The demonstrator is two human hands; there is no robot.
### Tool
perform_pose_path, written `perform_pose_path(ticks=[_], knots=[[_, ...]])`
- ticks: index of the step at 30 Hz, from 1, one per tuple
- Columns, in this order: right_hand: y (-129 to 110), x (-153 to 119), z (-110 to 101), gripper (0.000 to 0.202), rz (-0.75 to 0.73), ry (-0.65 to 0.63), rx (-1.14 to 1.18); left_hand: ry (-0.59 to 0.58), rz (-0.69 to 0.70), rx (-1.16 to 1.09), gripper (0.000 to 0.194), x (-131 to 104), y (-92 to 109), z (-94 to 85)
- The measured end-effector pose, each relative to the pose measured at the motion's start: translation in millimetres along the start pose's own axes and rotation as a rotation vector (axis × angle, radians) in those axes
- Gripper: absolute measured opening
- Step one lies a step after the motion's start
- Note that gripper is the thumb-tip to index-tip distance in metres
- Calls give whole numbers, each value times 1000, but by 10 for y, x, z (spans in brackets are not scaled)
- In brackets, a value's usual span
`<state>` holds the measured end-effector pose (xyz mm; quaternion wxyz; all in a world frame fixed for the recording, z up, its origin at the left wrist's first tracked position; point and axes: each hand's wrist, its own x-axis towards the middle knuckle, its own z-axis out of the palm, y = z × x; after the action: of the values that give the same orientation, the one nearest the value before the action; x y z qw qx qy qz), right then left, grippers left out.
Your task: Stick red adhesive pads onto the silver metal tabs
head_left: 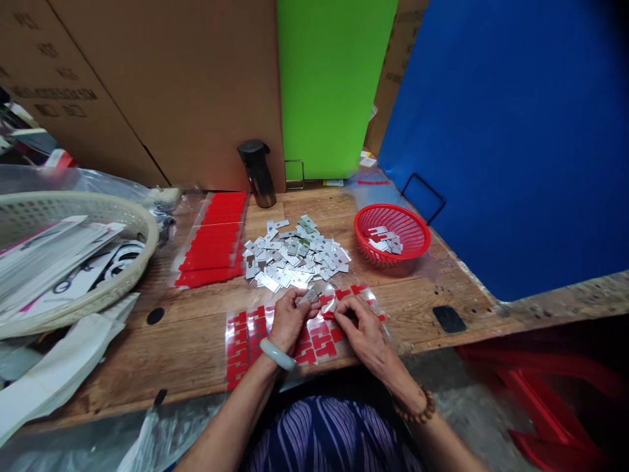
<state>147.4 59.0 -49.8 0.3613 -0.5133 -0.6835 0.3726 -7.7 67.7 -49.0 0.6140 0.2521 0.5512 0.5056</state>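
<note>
My left hand [289,318] is closed around a small flat metal plate [310,296], held between thumb and fingers. Close beside it, the thumb and forefinger of my right hand [361,328] are pinched at the edge of a red sticker [328,316]. Both hands are over a clear sheet of red die-cut stickers [237,347] at the table's front edge, partly covered by them. Just beyond lies a loose heap of silvery plates [295,252] with small holes. To its right, a red plastic basket [417,239] contains several plates, some with red on them.
A stack of red sticker sheets [211,242] lies left of the heap. Behind stand a dark bottle [259,174], a cardboard box [196,85], a green panel [329,85] and a blue panel [491,144]. A large pale basket [147,239] fills the left side. A red stool [545,400] is lower right.
</note>
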Motion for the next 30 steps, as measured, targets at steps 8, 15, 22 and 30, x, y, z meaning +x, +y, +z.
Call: perform_pose_path(ticks=[8,15,22,30], knots=[[-128,-46,-117,11,144,59,245,-141,-176,-56,32,-179,147,-87],[-342,-75,-142,5,80,-62,225,-204,-310,-110,34,-521,258,-149],[-365,-113,-89,8,40,-158,241,-207,-350,-111,30,-629,231,-136],[-432,-147,-141,11,30,-192,157,-214,-351,-112,31,-663,237,-112]])
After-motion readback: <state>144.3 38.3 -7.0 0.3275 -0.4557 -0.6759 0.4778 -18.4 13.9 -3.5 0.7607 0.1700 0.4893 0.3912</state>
